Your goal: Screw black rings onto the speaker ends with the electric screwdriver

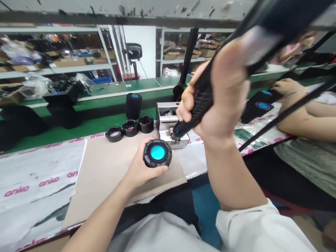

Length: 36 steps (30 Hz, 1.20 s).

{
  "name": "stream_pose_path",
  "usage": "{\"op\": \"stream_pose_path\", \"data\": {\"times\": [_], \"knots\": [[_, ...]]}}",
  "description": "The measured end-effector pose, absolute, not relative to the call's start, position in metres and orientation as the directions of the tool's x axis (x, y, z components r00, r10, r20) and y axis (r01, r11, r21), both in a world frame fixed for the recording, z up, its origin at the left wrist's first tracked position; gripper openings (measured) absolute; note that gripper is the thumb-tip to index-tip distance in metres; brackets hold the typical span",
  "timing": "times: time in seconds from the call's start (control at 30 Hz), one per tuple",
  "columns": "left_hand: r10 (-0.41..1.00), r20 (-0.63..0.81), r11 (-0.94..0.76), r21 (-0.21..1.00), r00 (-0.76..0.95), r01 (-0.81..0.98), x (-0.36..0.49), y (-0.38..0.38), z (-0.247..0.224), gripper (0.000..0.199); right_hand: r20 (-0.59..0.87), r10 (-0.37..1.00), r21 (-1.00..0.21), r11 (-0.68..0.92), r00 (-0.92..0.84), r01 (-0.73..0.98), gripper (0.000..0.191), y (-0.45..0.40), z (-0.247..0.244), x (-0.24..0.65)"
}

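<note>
My right hand is closed round a black electric screwdriver that slants down to the left. Its tip is at the front of a metal screw feeder; whether they touch is hard to see. My left hand grips a round black speaker with a bright blue centre facing up, above a cardboard sheet. Behind it stand black rings, some of them stacked, and an upright black cylindrical speaker with a blue top.
To the right, a co-worker's hand rests by dark speakers with blue ends. Dark cylinders stand at the left on the green bench. A metal beam crosses overhead. Shelves with boxes are behind.
</note>
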<state>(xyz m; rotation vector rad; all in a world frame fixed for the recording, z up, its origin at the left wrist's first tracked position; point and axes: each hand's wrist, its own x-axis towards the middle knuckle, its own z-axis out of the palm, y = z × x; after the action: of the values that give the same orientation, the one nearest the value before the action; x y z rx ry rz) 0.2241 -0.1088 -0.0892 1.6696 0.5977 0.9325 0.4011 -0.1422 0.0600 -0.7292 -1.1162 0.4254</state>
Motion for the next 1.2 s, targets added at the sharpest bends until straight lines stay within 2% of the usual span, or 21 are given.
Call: {"op": "stream_pose_path", "data": {"times": [0.03, 0.23, 0.43, 0.57, 0.67, 0.77, 1.0, 1.2], "knots": [[0.775, 0.279, -0.291, 0.954, 0.567, -0.073, 0.224, -0.109, -0.09, 0.089, 0.655, 0.613, -0.696, 0.718, 0.442, 0.037, 0.052, -0.133, 0.049, 0.409], [0.776, 0.265, -0.272, 0.959, 0.572, -0.075, 0.223, -0.11, -0.092, 0.088, 0.563, 0.659, -0.777, 0.627, 0.499, 0.048, 0.051, -0.094, -0.005, 0.435], [0.781, 0.244, -0.251, 0.966, 0.574, -0.069, 0.222, -0.11, -0.094, 0.091, 0.521, 0.72, -0.812, 0.584, 0.458, 0.006, 0.055, -0.095, -0.017, 0.436], [0.782, 0.237, -0.246, 0.967, 0.576, -0.064, 0.222, -0.111, -0.093, 0.09, 0.409, 0.828, -0.882, 0.467, 0.384, -0.067, 0.056, -0.109, -0.011, 0.435], [0.778, 0.239, -0.246, 0.967, 0.581, -0.068, 0.222, -0.111, -0.093, 0.091, 0.497, 0.738, -0.8, 0.594, 0.456, -0.089, 0.054, -0.12, 0.006, 0.433], [0.785, 0.241, -0.249, 0.966, 0.571, -0.065, 0.222, -0.111, -0.092, 0.092, 0.602, 0.62, -0.726, 0.688, 0.503, 0.022, 0.056, -0.12, 0.017, 0.43], [0.78, 0.243, -0.26, 0.964, 0.576, -0.054, 0.221, -0.113, -0.092, 0.091, 0.569, 0.669, -0.786, 0.613, 0.478, 0.078, 0.049, -0.101, -0.008, 0.427], [0.783, 0.236, -0.252, 0.966, 0.575, -0.053, 0.222, -0.112, -0.091, 0.091, 0.525, 0.728, -0.82, 0.571, 0.441, 0.033, 0.053, -0.098, -0.011, 0.431]]}}
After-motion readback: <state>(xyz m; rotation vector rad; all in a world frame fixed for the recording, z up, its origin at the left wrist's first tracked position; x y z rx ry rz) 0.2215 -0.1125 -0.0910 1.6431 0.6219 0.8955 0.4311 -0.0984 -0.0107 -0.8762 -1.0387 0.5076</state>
